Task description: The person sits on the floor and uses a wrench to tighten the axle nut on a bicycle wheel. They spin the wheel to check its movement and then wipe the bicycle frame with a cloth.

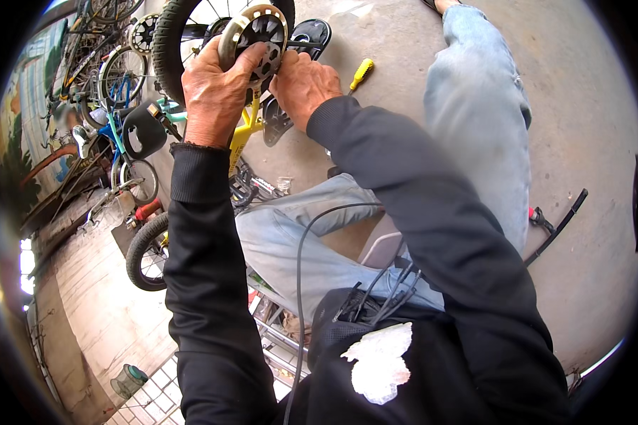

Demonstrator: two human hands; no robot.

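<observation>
My left hand (216, 92) is closed around a small cream wheel (232, 35) with a black spoked centre, its thumb pressed on the hub. This small wheel sits beside the large black tyre (169, 49) of a yellow bicycle (242, 134). Against the right side of the small wheel, my right hand (305, 88) has its fingers curled in; whatever is between them is hidden. A black pedal-like part (312, 34) shows just beyond that hand. Close to my right wrist, a screwdriver with a yellow handle (361, 73) lies on the floor.
Several bicycles (122, 78) crowd the left side, by a painted wall. Another black tyre (143, 258) is left of my left forearm. A black tube with a red-ended part (546, 223) lies on the concrete floor (588, 142) at right. A green container (129, 380) stands lower left.
</observation>
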